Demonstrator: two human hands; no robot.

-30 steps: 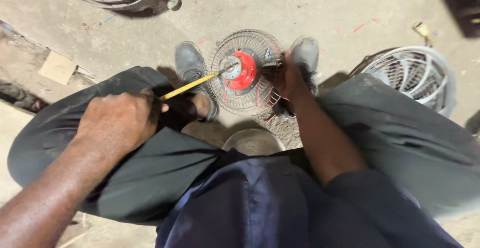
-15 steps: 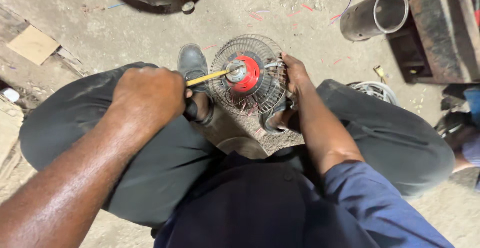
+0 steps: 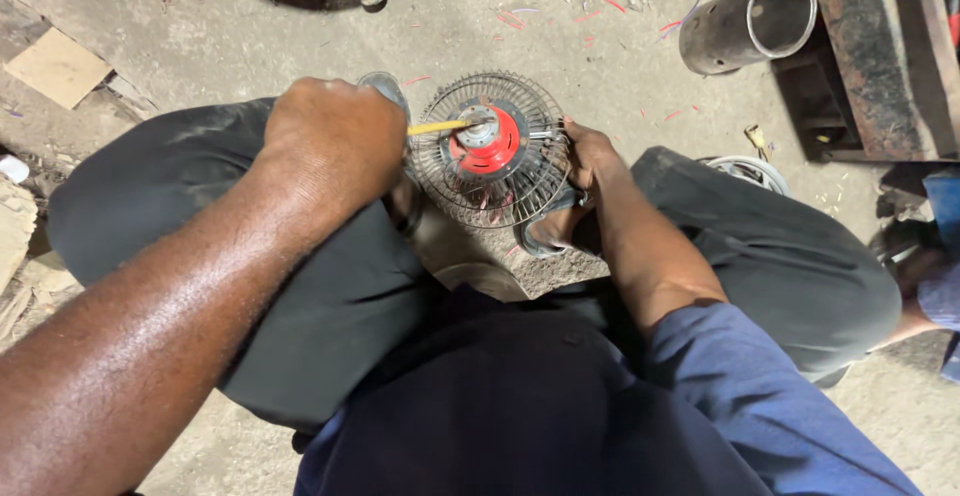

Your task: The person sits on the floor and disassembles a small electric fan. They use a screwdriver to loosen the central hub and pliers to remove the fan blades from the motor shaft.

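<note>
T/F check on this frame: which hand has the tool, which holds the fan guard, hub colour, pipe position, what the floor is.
1. The left hand grips a yellow-handled tool. True.
2. The tool tip is at the guard's outer rim. False: it points at the red hub in the middle of the wire guard.
3. The right hand holds the guard's right edge. True.
4. The hub is blue. False: red, with a grey metal centre.
5. The metal pipe stands upright. False: it lies on its side, open end showing.
6. The floor is dusty concrete. True.
</note>
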